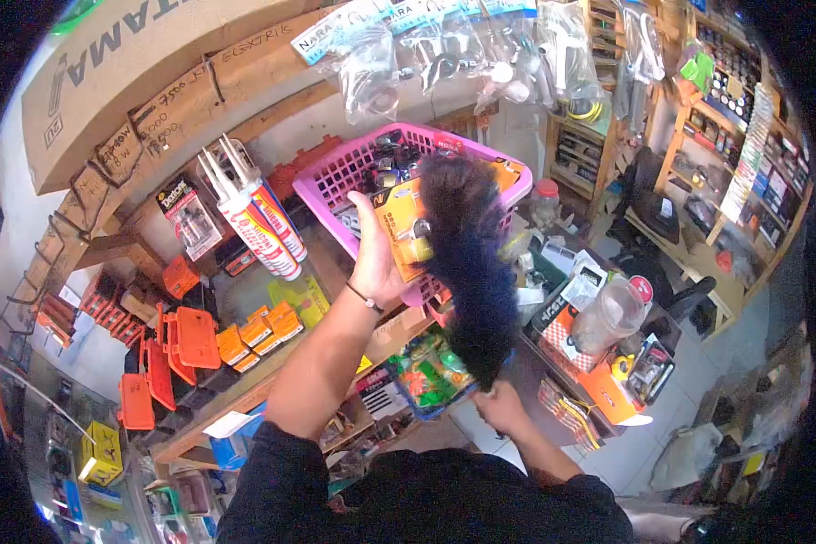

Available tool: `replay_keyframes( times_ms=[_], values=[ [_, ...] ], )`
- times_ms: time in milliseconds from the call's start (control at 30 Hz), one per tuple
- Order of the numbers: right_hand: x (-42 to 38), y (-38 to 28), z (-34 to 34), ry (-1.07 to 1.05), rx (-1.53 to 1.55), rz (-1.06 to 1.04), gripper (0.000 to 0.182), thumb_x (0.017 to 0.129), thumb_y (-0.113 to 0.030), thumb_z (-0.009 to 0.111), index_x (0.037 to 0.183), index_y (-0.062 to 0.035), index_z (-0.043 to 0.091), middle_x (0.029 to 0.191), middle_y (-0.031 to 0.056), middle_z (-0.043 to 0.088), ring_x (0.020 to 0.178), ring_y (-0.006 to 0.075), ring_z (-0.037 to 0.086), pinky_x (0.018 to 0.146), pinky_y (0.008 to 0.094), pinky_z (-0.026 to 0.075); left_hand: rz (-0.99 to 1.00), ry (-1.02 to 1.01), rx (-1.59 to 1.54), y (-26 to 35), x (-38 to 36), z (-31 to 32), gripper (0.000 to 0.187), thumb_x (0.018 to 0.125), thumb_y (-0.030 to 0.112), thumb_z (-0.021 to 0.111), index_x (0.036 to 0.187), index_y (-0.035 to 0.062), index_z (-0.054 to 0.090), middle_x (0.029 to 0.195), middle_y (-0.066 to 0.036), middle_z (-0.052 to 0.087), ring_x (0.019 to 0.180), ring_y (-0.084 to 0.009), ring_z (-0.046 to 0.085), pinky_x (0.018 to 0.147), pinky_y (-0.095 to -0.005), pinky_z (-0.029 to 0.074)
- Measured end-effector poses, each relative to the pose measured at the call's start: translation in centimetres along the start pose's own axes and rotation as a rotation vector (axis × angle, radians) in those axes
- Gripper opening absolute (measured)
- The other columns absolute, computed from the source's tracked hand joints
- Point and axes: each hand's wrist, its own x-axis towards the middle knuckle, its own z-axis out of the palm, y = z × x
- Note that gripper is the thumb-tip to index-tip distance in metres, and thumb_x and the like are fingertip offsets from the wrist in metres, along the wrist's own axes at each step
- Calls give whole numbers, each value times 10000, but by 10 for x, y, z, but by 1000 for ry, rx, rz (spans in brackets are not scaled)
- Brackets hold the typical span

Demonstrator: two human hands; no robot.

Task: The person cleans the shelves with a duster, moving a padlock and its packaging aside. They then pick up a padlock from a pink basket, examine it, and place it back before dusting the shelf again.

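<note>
My right hand [503,408] is wrapped around the lower end of a dark feather duster [473,281]. The duster's black plumes reach up across the middle of the view, over a pink plastic basket [326,172]. In front of the basket, my left hand [381,258] grips an orange-and-yellow packaged item [401,218], thumb upward and fingers mostly behind it. The duster's top lies over the right part of this package and hides it. Several packaged goods fill the basket, some covered by the plumes.
White sealant tubes [258,227] stand left of the basket, near orange plastic cases [190,335] and small orange boxes [258,335]. Bagged faucets [444,54] hang above. To the right are a clear plastic jar [612,313] and crowded wooden shelves [580,150].
</note>
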Motion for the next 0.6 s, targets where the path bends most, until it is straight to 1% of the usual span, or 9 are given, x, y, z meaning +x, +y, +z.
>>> replay_keyframes(
  times_ms=[133, 233, 300, 367, 400, 433, 467, 533, 600],
  values=[
    [1, 2, 3, -77, -121, -229, 326, 709, -309, 613, 755, 14, 594, 560, 159, 557, 493, 260, 551, 498, 358, 430, 34, -88, 258, -4, -2, -2, 838, 723, 738, 238, 1219, 85, 412, 1213, -108, 471, 1039, -298, 505, 881, -439, 418],
    [4, 1, 7, -94, 191, 33, 317, 698, -288, 617, 825, 2, 601, 571, 180, 550, 547, 302, 559, 544, 376, 432, 68, 154, 333, 0, 0, 7, 850, 723, 740, 228, 1224, 76, 404, 1244, -122, 442, 1096, -312, 461, 920, -459, 379],
    [6, 12, 16, -52, 61, -76, 305, 704, -273, 616, 828, 5, 599, 559, 171, 545, 532, 284, 554, 532, 373, 428, -23, 125, 185, -2, 6, 11, 847, 731, 731, 240, 1236, 68, 389, 1221, -127, 458, 1083, -316, 469, 917, -478, 376],
    [5, 16, 15, -9, -76, -180, 293, 710, -258, 615, 830, 9, 597, 547, 162, 540, 517, 265, 548, 520, 369, 425, -75, -153, 207, 3, 10, -22, 844, 732, 721, 290, 1243, 55, 374, 1204, -131, 468, 1032, -327, 501, 861, -505, 413],
    [4, 13, 8, -15, -50, -218, 293, 712, -255, 613, 829, 12, 595, 547, 165, 541, 517, 264, 550, 519, 370, 425, -3, 3, 289, 0, 1, 2, 851, 723, 716, 338, 1245, 45, 364, 1204, -135, 467, 987, -334, 524, 801, -524, 443],
    [3, 10, 4, -23, -25, -256, 292, 714, -253, 611, 828, 16, 594, 548, 167, 543, 516, 262, 552, 519, 370, 425, -41, -123, 215, 1, 6, -10, 885, 695, 744, 339, 1248, 53, 368, 1194, -130, 477, 1009, -313, 516, 844, -498, 427],
    [2, 6, 3, -20, -25, -260, 292, 714, -253, 611, 828, 16, 594, 548, 167, 543, 516, 262, 552, 519, 370, 425, -39, -44, 197, 1, 5, -5, 896, 686, 754, 328, 1246, 55, 374, 1185, -126, 484, 1017, -302, 512, 867, -480, 416],
    [-2, 0, 4, -19, 165, 39, 282, 715, -255, 604, 835, 0, 602, 571, 183, 546, 541, 254, 565, 528, 367, 427, 7, 131, 245, -3, 7, 10, 924, 664, 780, 297, 1238, 62, 394, 1179, -119, 494, 1045, -271, 499, 910, -427, 392],
    [-4, 7, 9, -14, 91, -94, 276, 713, -258, 604, 822, -5, 604, 573, 181, 548, 542, 249, 567, 524, 363, 426, -33, 42, 194, -1, 6, 4, 937, 658, 780, 319, 1229, 42, 397, 1205, -133, 476, 1019, -311, 514, 852, -482, 418]
  ],
)
